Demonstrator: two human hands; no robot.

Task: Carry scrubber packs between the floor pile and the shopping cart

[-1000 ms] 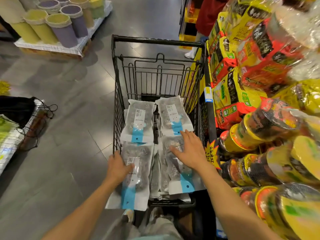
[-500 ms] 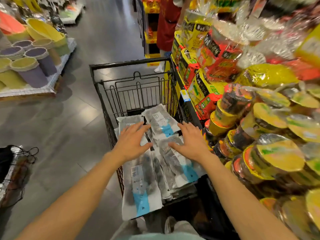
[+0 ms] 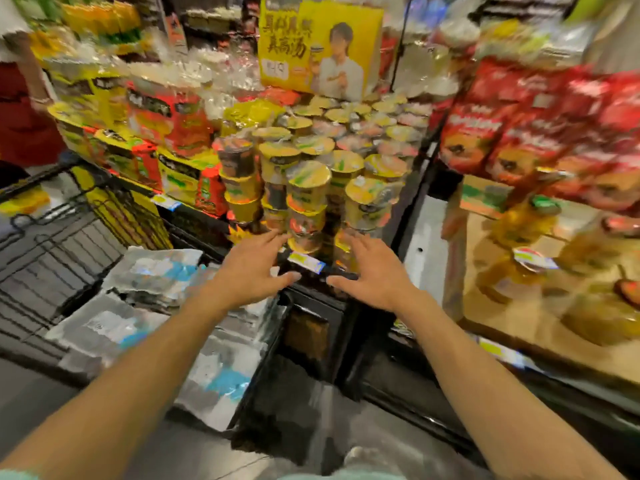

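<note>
**Both hands spread before the cup noodle stack**

Supermarket shelving fills everything ahead of my hands, all of it smeared by motion blur. My left hand (image 3: 254, 268) and my right hand (image 3: 372, 271) are raised side by side, palms down, fingers straight and spread wide, holding nothing. Straight beyond my fingertips, in the gap between both hands, stands the stack of yellow cup noodles (image 3: 308, 199); whether my fingers touch the lowest cups I cannot tell. Just under that gap a shelf price tag (image 3: 306, 262) sits on the shelf edge. Left of my left hand lie the grey-and-blue pouches (image 3: 152, 271) in the black wire shopping cart (image 3: 52, 237). Beyond my right hand hang red noodle packs (image 3: 519, 133). Far past the cups stands a yellow poster (image 3: 318, 46).
</note>
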